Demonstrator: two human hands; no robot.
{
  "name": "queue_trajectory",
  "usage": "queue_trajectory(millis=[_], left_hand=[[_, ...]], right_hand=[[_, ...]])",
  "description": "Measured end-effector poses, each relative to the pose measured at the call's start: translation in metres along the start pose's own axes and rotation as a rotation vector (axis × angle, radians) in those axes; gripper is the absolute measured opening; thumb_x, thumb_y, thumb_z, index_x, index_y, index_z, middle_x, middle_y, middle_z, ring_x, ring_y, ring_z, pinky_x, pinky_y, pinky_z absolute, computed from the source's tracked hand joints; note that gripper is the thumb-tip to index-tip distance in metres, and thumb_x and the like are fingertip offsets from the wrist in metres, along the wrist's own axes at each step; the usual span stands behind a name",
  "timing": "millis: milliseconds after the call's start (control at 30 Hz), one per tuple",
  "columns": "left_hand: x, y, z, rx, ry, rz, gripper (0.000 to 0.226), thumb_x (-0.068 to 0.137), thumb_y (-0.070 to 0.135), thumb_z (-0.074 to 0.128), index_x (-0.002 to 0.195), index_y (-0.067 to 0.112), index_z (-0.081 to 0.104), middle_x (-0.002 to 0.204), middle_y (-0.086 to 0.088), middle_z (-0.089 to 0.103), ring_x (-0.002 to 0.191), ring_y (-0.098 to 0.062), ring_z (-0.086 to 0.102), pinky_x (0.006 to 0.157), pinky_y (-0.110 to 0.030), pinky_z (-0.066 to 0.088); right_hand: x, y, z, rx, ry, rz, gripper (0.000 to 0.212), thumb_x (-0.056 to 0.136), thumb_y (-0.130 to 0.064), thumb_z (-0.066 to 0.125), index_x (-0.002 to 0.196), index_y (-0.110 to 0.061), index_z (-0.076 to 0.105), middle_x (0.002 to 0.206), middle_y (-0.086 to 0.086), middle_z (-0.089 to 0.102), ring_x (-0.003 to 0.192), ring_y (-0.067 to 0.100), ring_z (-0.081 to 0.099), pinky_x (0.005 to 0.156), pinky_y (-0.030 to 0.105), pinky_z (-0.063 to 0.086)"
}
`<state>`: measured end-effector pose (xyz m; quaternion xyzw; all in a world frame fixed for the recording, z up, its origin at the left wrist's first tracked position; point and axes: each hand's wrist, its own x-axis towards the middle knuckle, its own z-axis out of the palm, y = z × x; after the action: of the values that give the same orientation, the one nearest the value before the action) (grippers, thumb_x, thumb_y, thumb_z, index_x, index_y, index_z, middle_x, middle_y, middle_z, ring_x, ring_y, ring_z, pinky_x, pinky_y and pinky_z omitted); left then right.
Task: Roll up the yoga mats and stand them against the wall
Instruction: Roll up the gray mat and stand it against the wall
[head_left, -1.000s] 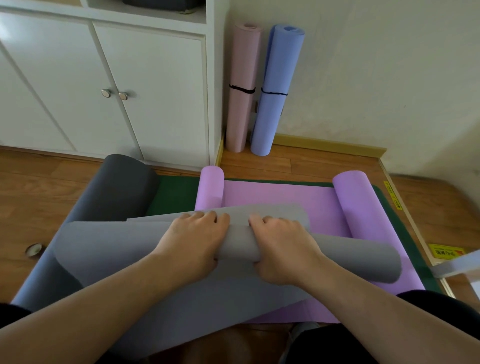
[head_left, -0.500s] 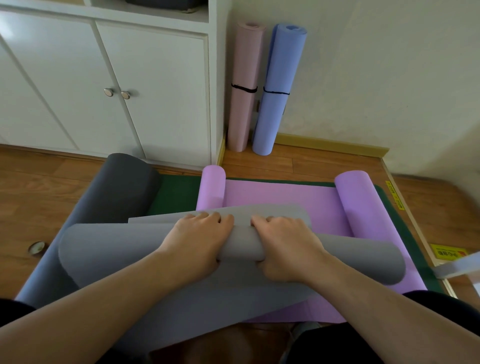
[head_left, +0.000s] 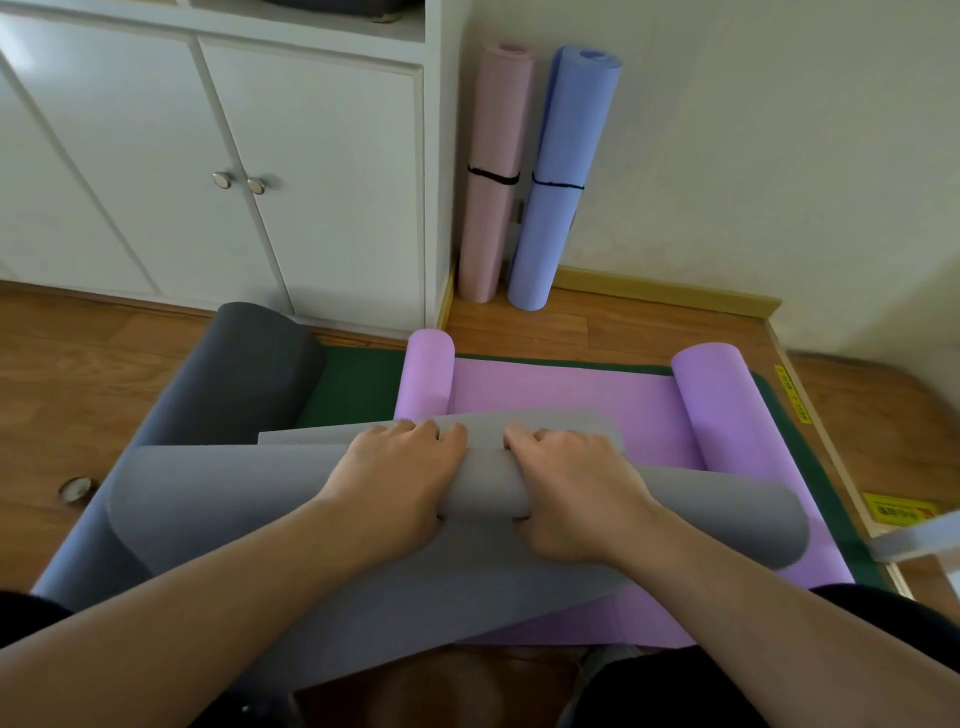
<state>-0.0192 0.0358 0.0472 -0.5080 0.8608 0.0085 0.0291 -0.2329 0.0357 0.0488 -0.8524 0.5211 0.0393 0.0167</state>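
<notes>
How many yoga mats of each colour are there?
Pink mat, rolled, standing at the wall: 1
Blue mat, rolled, standing at the wall: 1
Light grey mat, gripped by left hand and right hand: 1
Dark grey mat: 1
Purple mat: 1
Green mat, flat underneath: 1
Total: 6

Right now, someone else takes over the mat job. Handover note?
Left hand and right hand: both grip the grey mat, fingers curled over the roll, mid-roll; part of it lies flat toward the person.
Done: pink mat and blue mat are rolled, tied with black bands, standing against the wall.
On the floor: purple mat, curled at both ends, on a green mat; dark grey mat partly rolled at left.
Left: finish the grey roll, roll the others, stand all by the wall.
</notes>
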Motion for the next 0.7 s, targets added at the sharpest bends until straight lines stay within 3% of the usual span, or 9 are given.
queue_trajectory(millis=[67, 233, 367, 533, 600, 700], left_hand=[[0.001, 0.000, 0.001, 0.002, -0.011, -0.015, 0.042, 0.084, 0.036, 0.065, 0.120, 0.024, 0.048, 0.115, 0.003, 0.065, 0.107, -0.025, 0.065, 0.085, -0.040, 0.056], [0.005, -0.014, -0.009, 0.001, -0.058, -0.071, 0.036, 0.083, 0.037, 0.064, 0.115, 0.029, 0.049, 0.107, 0.004, 0.065, 0.098, -0.025, 0.067, 0.070, -0.036, 0.046], [0.000, -0.012, -0.006, -0.034, -0.044, -0.047, 0.038, 0.082, 0.041, 0.065, 0.114, 0.029, 0.048, 0.109, 0.005, 0.064, 0.099, -0.023, 0.066, 0.072, -0.036, 0.045], [-0.001, -0.002, 0.005, 0.061, 0.046, 0.026, 0.051, 0.077, 0.039, 0.076, 0.119, 0.022, 0.053, 0.109, 0.001, 0.066, 0.095, -0.024, 0.066, 0.078, -0.038, 0.053], [0.001, -0.002, 0.005, 0.044, 0.051, 0.011, 0.046, 0.083, 0.037, 0.070, 0.122, 0.022, 0.050, 0.113, 0.002, 0.066, 0.101, -0.024, 0.066, 0.081, -0.036, 0.052], [0.005, -0.012, -0.002, 0.056, 0.064, -0.027, 0.043, 0.084, 0.035, 0.067, 0.121, 0.024, 0.049, 0.110, 0.005, 0.065, 0.102, -0.024, 0.066, 0.072, -0.034, 0.044]], right_hand=[[0.000, 0.000, 0.001, 0.021, 0.026, -0.011, 0.055, 0.078, -0.040, 0.072, 0.122, -0.024, 0.043, 0.110, 0.001, 0.065, 0.096, 0.029, 0.065, 0.071, 0.038, 0.046], [0.001, -0.001, 0.005, -0.068, 0.078, -0.021, 0.085, 0.068, -0.049, 0.083, 0.138, -0.021, 0.044, 0.123, 0.002, 0.062, 0.107, 0.028, 0.062, 0.086, 0.042, 0.053], [-0.002, -0.006, 0.007, -0.053, 0.039, -0.023, 0.066, 0.082, -0.037, 0.075, 0.136, -0.020, 0.040, 0.120, 0.005, 0.063, 0.105, 0.030, 0.062, 0.077, 0.040, 0.048], [-0.002, -0.001, 0.000, -0.016, 0.003, 0.016, 0.052, 0.080, -0.039, 0.071, 0.121, -0.022, 0.044, 0.110, 0.004, 0.065, 0.095, 0.031, 0.066, 0.071, 0.039, 0.048], [-0.002, -0.001, 0.002, 0.005, 0.040, -0.001, 0.059, 0.078, -0.040, 0.074, 0.125, -0.023, 0.043, 0.112, 0.002, 0.064, 0.097, 0.030, 0.065, 0.073, 0.039, 0.047], [-0.001, -0.001, 0.007, -0.030, 0.123, -0.037, 0.083, 0.068, -0.047, 0.085, 0.137, -0.021, 0.046, 0.114, 0.001, 0.066, 0.100, 0.028, 0.064, 0.080, 0.041, 0.054]])
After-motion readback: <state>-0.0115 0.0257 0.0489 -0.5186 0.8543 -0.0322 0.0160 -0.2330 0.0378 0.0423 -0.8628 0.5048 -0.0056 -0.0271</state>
